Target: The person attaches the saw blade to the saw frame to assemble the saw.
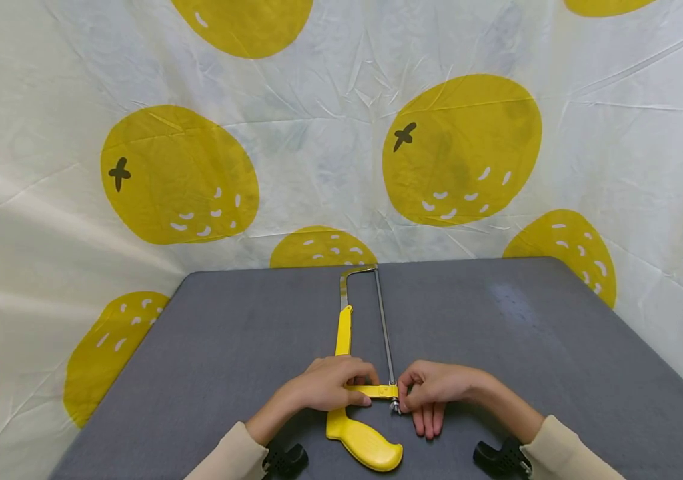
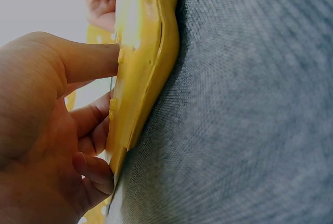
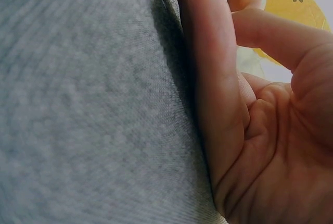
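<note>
The saw (image 1: 344, 337) lies flat on the bench (image 1: 245, 333), its front end by the middle of the far edge and its handle (image 1: 371, 448) toward the near edge. The step in hand looks to be work on the wing nut (image 1: 396, 407) at the near end of the blade (image 1: 384, 327). To do it well, the left hand (image 1: 336, 383) should hold the frame firm so it cannot twist, while the right hand (image 1: 437, 387) turns the nut in small, even strokes, clear of the teeth. The left hand is partly closed, palm down, thumb and fingers gripping the yellow frame about the crossbar (image 1: 380, 392). The right hand bends its thumb and forefinger together right by the nut, other fingers extended low over the bench; whether it has hold cannot be told.
</note>
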{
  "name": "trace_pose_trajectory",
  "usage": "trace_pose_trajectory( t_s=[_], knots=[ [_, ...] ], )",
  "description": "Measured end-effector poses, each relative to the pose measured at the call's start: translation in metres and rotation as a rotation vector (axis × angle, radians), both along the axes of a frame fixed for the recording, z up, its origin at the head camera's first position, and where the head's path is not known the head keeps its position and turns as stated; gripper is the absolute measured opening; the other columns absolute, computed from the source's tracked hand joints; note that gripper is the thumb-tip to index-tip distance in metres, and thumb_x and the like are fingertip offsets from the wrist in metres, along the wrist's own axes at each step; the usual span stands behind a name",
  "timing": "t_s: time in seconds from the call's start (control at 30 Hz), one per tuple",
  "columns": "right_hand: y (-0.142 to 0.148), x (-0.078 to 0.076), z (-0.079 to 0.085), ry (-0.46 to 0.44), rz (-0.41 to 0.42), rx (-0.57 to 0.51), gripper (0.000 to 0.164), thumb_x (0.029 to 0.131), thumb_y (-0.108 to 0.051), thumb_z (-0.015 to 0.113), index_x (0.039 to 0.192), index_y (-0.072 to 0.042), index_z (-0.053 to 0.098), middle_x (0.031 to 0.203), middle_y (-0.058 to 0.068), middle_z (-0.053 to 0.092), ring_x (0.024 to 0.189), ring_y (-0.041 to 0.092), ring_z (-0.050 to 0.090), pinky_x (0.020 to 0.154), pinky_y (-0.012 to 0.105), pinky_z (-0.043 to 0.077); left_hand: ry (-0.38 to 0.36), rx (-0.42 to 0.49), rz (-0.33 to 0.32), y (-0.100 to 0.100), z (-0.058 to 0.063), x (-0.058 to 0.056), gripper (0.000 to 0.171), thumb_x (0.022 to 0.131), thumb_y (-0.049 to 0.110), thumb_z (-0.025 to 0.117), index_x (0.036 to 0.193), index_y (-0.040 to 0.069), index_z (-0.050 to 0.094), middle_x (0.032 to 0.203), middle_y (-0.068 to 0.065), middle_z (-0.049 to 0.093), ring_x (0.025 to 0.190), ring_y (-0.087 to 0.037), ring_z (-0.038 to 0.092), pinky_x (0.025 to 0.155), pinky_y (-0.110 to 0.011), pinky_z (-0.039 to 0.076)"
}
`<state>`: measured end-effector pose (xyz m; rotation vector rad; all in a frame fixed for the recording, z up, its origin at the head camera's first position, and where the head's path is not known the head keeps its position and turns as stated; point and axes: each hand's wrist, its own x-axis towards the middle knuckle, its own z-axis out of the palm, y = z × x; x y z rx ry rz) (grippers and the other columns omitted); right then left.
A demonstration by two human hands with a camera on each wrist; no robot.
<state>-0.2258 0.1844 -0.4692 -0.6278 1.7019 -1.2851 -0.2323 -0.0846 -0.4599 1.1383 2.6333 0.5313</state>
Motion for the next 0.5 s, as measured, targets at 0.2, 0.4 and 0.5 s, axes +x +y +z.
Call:
trace_pose_trajectory(
  t_s=[0.2,0.4,0.5],
  knots=[
    [0.0002,-0.0008,-0.0005,-0.01,-0.004,0.001,0.01,0.097,-0.007,0.063,0.098,0.002,0.067,0.069,0.003,0.074,0.056,0.007,0.071,0.05,0.025,0.056,0.004,0.0,0.0,-0.0001,-0.0005,-0.0004,0.018,0.096,0.039,0.073,0.113,0.041,0.07,0.086,0.017,0.056,0.075,0.001,0.049,0.064,-0.021,0.038],
    [0.0005,-0.0013,-0.001,-0.01,-0.006,0.001,0.008,0.096,-0.007,0.063,0.098,0.001,0.067,0.069,0.004,0.074,0.056,0.007,0.071,0.05,0.025,0.056,0.002,-0.002,-0.002,0.0,0.0001,-0.0004,0.017,0.096,0.039,0.073,0.113,0.041,0.07,0.086,0.017,0.055,0.075,0.001,0.048,0.064,-0.021,0.038],
    [0.0008,-0.0015,-0.001,-0.007,-0.005,0.001,0.008,0.095,-0.006,0.064,0.098,0.001,0.067,0.069,0.003,0.074,0.056,0.007,0.071,0.051,0.025,0.056,0.001,-0.004,-0.001,0.0,0.0004,-0.0006,0.017,0.096,0.04,0.073,0.113,0.041,0.07,0.086,0.017,0.055,0.076,0.001,0.049,0.064,-0.021,0.037]
  ],
)
